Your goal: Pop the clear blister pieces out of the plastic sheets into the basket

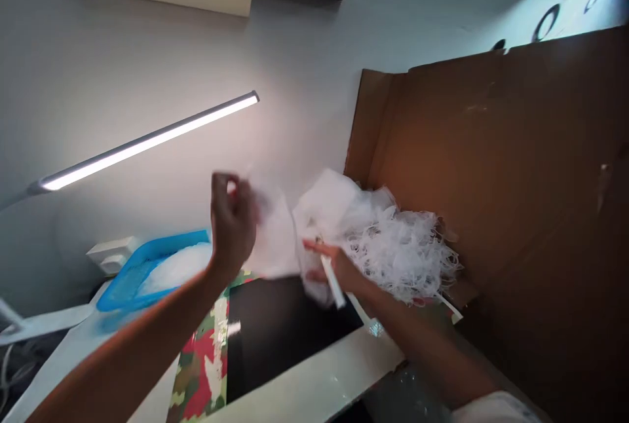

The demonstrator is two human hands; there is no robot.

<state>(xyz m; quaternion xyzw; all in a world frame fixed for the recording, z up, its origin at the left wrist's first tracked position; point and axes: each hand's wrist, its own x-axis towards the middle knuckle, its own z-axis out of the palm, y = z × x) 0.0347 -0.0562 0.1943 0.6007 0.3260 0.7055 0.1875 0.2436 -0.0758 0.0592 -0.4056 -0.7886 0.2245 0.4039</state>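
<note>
My left hand (233, 220) is raised with its fingers curled closed at the edge of a sheer white material (275, 239), blurred where it meets the fingers. That material looks like thin fabric or a mesh bag. Lower and to the right, my right hand (339, 269) lies against the material, its index finger stretched leftward. A slim white stick-like tool (334, 283) is held in this hand; its exact kind is unclear. Beyond the right hand lie a bunched white sheer heap (329, 200) and a tangle of white threads (405, 256).
A black board (289, 331) lies on a camouflage-patterned cloth (204, 364). On the left is a blue tray (130, 272) holding a white mound (177, 269). A lit bar lamp (152, 140) reaches over from the left. Tall cardboard (491, 161) stands at right.
</note>
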